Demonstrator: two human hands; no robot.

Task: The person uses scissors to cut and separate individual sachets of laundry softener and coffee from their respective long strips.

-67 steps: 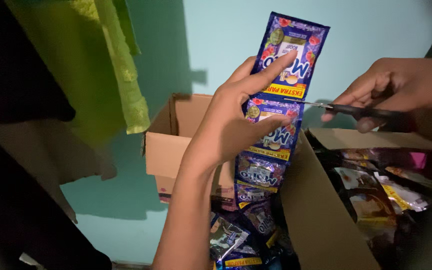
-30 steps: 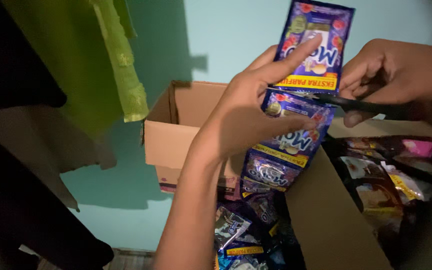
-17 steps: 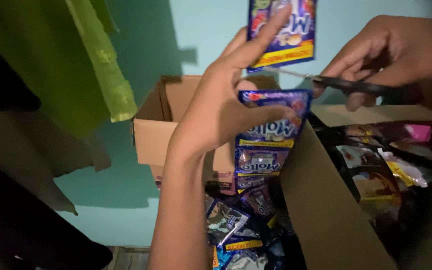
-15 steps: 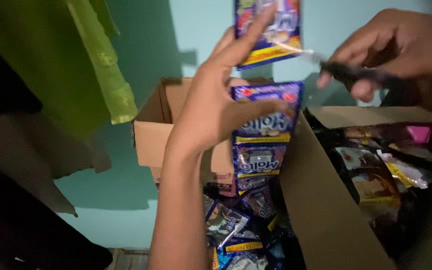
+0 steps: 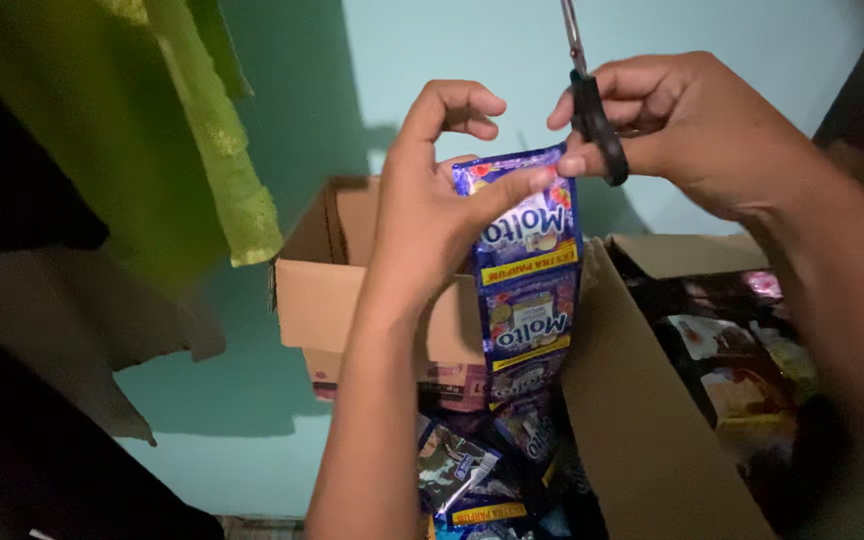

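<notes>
My left hand pinches the top of a hanging strip of blue and purple sachets, thumb on the front of the uppermost sachet. The strip dangles down toward a pile of loose sachets below. My right hand holds black-handled scissors with the blades pointing straight up, just right of the strip's top edge and apart from it.
A small open cardboard box stands behind my left arm. A larger open carton at the right holds several packets. A green cloth hangs at the upper left against a pale blue wall.
The top sachet of the strip has been cut off and is gone from view. My left hand now grips the following sachet, and the scissors have swung from level to upright.
</notes>
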